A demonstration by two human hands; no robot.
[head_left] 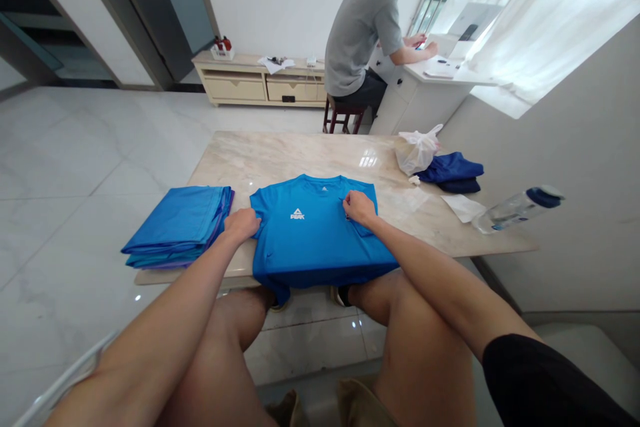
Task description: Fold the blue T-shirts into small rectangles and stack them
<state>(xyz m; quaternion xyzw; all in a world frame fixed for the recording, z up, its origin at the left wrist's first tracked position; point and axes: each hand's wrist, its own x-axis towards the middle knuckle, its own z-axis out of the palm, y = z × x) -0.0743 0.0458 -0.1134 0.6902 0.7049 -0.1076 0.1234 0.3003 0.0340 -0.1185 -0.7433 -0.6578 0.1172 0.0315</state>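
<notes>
A blue T-shirt [310, 240] with a white logo lies front up on the marble-patterned table, its collar away from me and its hem hanging over the near edge. My left hand [243, 224] is closed on the sleeve at the shirt's left side. On the right part of the chest, my right hand [359, 207] pinches the fabric, and a small fold rises at the fingertips. The right sleeve looks tucked or folded inward; its exact lie is partly hidden by my hand and forearm.
Folded blue and purple garments [175, 223] are stacked at the table's left. To the right are a white plastic bag [417, 150], dark blue cloth [453, 170], paper [461, 208] and a water bottle [517, 209]. Another person [357, 30] sits at a white desk beyond the table [300, 150].
</notes>
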